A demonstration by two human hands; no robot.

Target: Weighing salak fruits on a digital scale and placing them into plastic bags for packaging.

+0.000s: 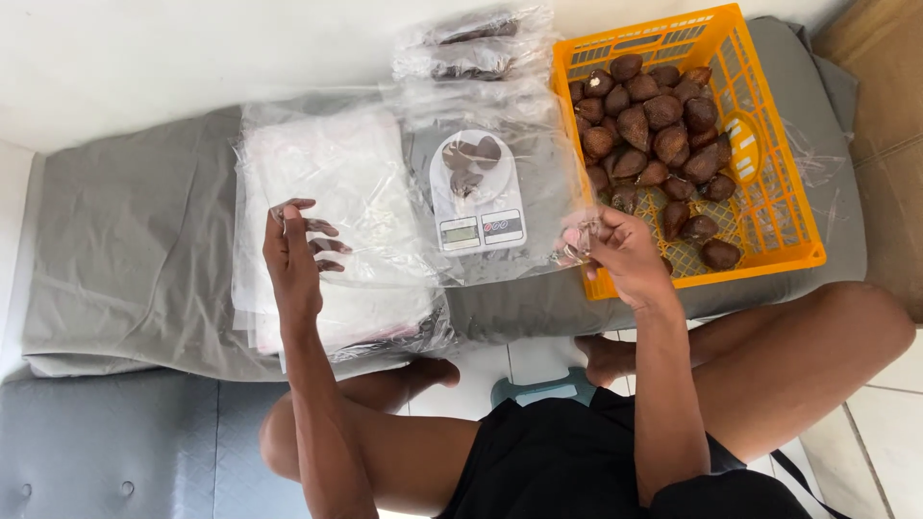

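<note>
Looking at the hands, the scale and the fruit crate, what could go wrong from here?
The clear bag drapes over the kitchen scale, so the reading may be off or the fruits on it could roll away. The left hand hovers over slippery stacked plastic bags, which might slide. The right hand is beside the orange crate.

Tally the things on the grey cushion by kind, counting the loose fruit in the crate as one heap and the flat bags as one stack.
Orange plastic crate: 1
Heap of brown scaly fruit in the crate: 1
White kitchen scale, under a clear bag holding a few fruits: 1
Stack of empty clear bags: 1
Filled clear bags behind the scale: 2
Total: 6
</note>
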